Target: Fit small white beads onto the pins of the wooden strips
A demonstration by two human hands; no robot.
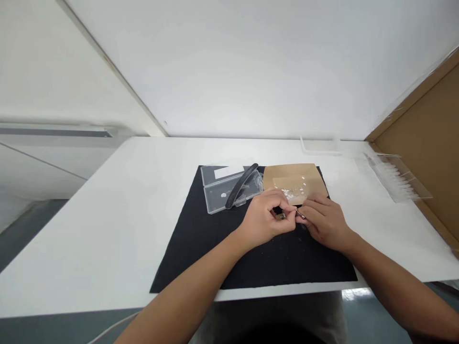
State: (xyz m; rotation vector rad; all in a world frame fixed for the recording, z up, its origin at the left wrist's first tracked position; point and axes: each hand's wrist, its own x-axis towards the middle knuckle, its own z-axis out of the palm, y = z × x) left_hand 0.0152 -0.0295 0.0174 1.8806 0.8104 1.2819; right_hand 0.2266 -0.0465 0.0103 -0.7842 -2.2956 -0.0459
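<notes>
Hands both work close together over the right half of a black mat (201, 253), knuckles up, fingertips nearly meeting. Small metal piece (300, 214) sits between them, just above the mat, near edge of the brown paper right behind it. Too small to tell exactly what it is.

Right hand (322, 220): fingers curled, thumb and fingers pinching the metal piece. Left hand (268, 215): thumb and index tips pressed together at the piece's left end, fingers arched into a loop; can't tell if anything is gripped between those tips. Some small item shows inside the loop, not readable.

Brown paper (319, 179) lies at the mat's far right, white flakes (289, 193) clustered on its near part, a few loose ones scattered right and up. Clear case (215, 206) lies hinged open at the mat's far left, white label (226, 172) on its lid side. Black curved strip (241, 187) lies aslant across the case. Small white bit (224, 195) in the case, plus thin items, blurry.

Tiny specks on the mat near the hands. Mat is on a white table (107, 215). Clear box (394, 179) with a row of whitish pieces at far right, beside a brown panel (423, 119).
</notes>
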